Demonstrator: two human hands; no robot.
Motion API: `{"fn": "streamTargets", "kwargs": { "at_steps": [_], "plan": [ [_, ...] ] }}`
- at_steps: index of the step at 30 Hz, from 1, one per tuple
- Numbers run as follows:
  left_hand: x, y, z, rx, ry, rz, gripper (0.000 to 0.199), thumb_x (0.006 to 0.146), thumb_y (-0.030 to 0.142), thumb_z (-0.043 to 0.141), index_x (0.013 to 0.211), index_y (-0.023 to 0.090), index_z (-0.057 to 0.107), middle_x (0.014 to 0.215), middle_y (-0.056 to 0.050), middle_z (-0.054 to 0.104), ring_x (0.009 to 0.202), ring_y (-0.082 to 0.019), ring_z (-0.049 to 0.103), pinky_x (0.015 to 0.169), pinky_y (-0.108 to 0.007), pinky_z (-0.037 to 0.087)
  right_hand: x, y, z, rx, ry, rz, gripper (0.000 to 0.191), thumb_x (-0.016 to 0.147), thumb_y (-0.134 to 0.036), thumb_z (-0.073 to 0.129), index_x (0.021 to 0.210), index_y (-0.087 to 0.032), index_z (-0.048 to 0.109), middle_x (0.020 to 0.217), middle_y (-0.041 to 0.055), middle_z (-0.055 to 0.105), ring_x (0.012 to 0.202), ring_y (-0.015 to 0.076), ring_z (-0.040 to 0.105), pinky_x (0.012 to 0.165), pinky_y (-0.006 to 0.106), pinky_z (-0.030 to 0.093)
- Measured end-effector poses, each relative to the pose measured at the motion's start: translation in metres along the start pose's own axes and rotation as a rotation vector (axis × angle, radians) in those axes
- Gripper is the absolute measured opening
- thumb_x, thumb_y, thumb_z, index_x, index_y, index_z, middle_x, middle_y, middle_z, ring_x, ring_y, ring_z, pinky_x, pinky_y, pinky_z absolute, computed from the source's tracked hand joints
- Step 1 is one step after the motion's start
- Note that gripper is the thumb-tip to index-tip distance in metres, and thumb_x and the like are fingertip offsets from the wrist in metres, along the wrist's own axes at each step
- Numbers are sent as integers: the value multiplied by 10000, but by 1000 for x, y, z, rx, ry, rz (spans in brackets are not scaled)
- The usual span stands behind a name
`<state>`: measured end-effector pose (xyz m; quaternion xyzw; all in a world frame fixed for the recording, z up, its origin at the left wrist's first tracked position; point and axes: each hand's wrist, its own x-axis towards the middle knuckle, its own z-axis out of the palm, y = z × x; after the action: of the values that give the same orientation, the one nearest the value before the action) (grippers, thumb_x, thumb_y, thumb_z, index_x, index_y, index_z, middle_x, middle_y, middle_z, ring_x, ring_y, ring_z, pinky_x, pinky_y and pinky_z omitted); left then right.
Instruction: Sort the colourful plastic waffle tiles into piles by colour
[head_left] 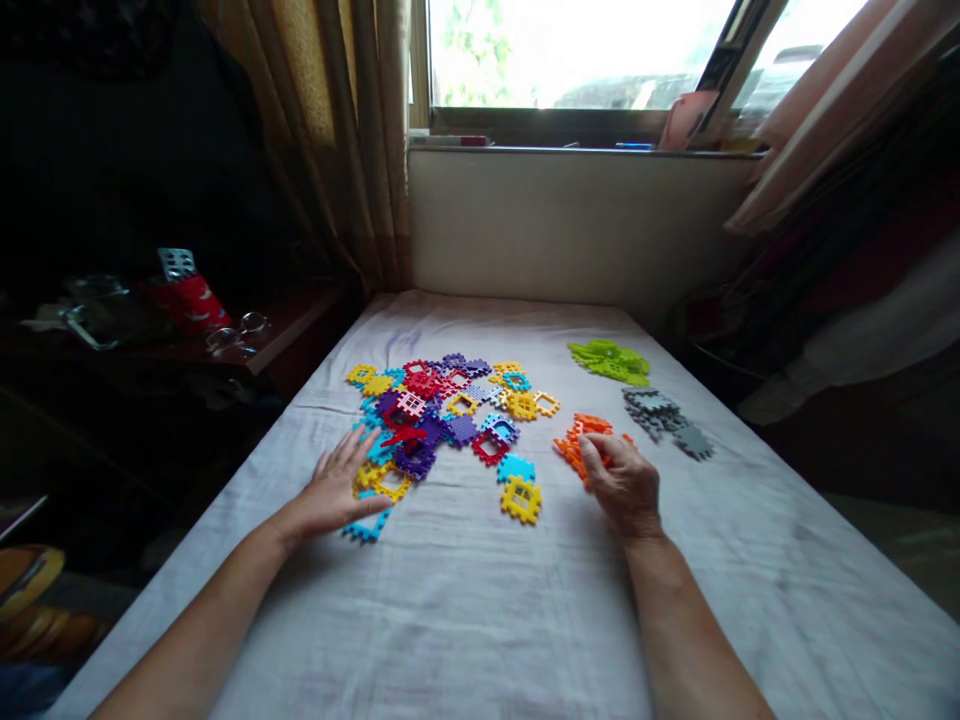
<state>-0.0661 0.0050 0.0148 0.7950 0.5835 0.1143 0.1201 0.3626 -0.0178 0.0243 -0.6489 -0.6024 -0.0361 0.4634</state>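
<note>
My left hand (341,485) lies with spread fingers over the left edge of a mixed heap of plastic interlocking tiles (431,430) in purple, red, yellow and blue. Under its thumb is a blue frame tile (366,527). My right hand (621,482) is at the orange tiles (577,445), thumb and fingers pinched together; the hand hides what is between them, if anything. A yellow window tile (521,500) and a light blue tile (516,467) lie between the hands.
Beyond my right hand lie green tiles (609,362) and grey tiles (664,420) in separate piles. A pale sheet (465,620) covers the surface. At left, a dark side table (300,335) carries glasses (238,335) and a red container (191,303). A wall and window stand ahead.
</note>
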Motion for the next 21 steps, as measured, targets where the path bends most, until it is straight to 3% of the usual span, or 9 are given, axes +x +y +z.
{"fn": "streamTargets", "kwargs": {
  "at_steps": [2,5,8,11,15,18,21],
  "plan": [
    [-17,5,10,107,-59,69,1108,645,738,688,1578,332,251,1665,-122,226,1534,-384,157,1194,-598,221,-7,-15,3,9,-92,-21,408,890,-511,501,1020,-201,733,880,70,751,677,181,660,714,310,515],
    [-23,23,21,156,-13,102,1080,667,713,694,1578,338,251,1672,-123,201,1536,-372,160,1206,-594,189,-25,-43,9,-89,-318,-44,486,851,-477,601,1255,-213,657,1025,77,736,693,180,661,680,303,508],
    [-9,41,25,160,72,98,950,756,705,619,1562,309,309,1665,-135,218,1532,-360,185,1209,-593,182,-41,-71,17,-230,-487,-69,482,823,-407,669,1267,-220,649,1130,109,699,856,226,681,723,305,509],
    [11,51,26,158,134,126,907,773,713,591,1543,296,354,1663,-137,223,1529,-357,195,1210,-591,181,-45,-85,25,-223,-540,-78,389,865,-324,632,1244,-242,656,1141,93,686,916,213,674,789,291,507],
    [22,51,29,149,193,154,858,796,727,546,1518,287,402,1648,-133,272,1516,-345,241,1216,-580,180,-25,-67,20,-212,-384,-74,345,910,-354,589,1224,-234,666,1157,98,681,1000,219,642,882,316,484],
    [21,47,32,140,260,191,801,826,713,511,1492,274,446,1626,-128,324,1499,-346,282,1222,-570,179,-3,-34,7,-367,-216,-46,448,868,-445,642,1262,-233,653,1311,141,621,1177,290,560,1001,433,418],
    [20,43,36,136,334,236,709,869,654,489,1462,266,487,1598,-125,380,1476,-351,328,1210,-577,211,15,-7,-3,-539,-260,-7,624,801,-559,691,1346,-268,608,1476,158,499,1344,364,419,1075,561,310]
  ]
}}
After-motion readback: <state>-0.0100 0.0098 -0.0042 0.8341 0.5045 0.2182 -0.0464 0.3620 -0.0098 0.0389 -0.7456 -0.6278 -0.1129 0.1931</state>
